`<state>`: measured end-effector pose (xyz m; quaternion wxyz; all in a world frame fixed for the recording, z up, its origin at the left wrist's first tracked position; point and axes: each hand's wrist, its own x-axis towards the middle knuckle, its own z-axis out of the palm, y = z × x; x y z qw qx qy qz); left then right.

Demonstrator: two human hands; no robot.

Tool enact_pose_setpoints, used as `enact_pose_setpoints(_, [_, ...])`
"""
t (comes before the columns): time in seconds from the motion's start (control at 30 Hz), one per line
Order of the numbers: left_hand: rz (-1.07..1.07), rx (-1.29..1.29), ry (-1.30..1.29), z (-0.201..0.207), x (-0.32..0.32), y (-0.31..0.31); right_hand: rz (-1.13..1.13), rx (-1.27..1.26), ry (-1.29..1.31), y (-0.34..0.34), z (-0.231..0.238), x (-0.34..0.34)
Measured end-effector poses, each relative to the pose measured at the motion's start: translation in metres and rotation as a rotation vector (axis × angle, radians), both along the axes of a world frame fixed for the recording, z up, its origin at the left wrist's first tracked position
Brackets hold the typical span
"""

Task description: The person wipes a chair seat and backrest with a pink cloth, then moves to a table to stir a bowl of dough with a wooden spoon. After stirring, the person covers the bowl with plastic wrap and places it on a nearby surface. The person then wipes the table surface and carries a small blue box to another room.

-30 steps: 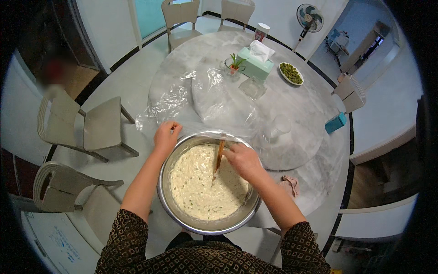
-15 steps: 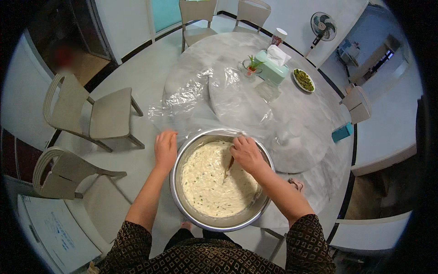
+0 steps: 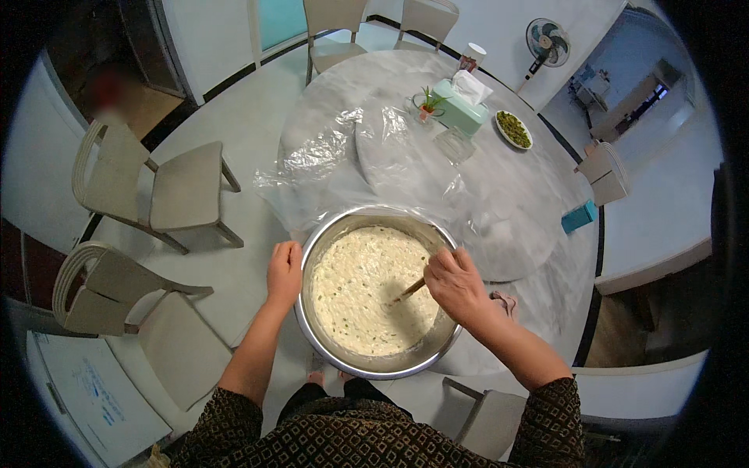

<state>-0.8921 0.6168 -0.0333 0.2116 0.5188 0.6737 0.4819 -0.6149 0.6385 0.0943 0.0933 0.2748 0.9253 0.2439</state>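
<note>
A large steel bowl (image 3: 310,331) sits at the near edge of the round table, full of pale, thick batter (image 3: 367,292) flecked with green bits. At its right side, my right hand (image 3: 455,285) is closed around brown chopsticks (image 3: 412,289), which slant down to the left with their tips sunk in the batter. My left hand (image 3: 284,274) is closed at the left rim of the bowl, its fingers curled over the edge. Clear plastic film (image 3: 343,175) lies crumpled on the table against the bowl's far side.
Farther back on the marble-patterned table (image 3: 530,203) are a mint tissue box (image 3: 462,113), a small potted plant (image 3: 427,105), a cup (image 3: 471,58) and a plate of green food (image 3: 512,129). A teal box (image 3: 579,217) lies at the right. Chairs (image 3: 187,187) surround the table.
My right hand has swung right and toward me, tilting the chopsticks from steep to slanted in the batter. The left hand has lowered a little along the rim.
</note>
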Motion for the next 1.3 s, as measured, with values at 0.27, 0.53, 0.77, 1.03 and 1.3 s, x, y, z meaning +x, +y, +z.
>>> enact_pose_setpoints(0.27, [0.041,-0.117,-0.320,-0.014,0.004,-0.029,-0.231,-0.245,-0.056,-0.064,0.019,0.021])
enact_pose_setpoints(0.53, [0.032,-0.169,-0.361,-0.018,0.004,-0.034,-0.293,-0.437,0.117,-0.094,0.025,0.022])
enact_pose_setpoints(0.77, [0.018,-0.247,-0.388,-0.001,0.006,-0.036,-0.262,-0.403,0.176,-0.100,0.061,0.029])
enact_pose_setpoints(1.03, [0.041,-0.244,-0.330,-0.003,0.005,-0.034,-0.754,-0.731,0.188,-0.097,0.061,0.056])
enact_pose_setpoints(1.3, [-0.017,-0.240,-0.309,-0.015,0.001,-0.032,-1.281,-1.906,0.895,-0.101,0.004,0.095])
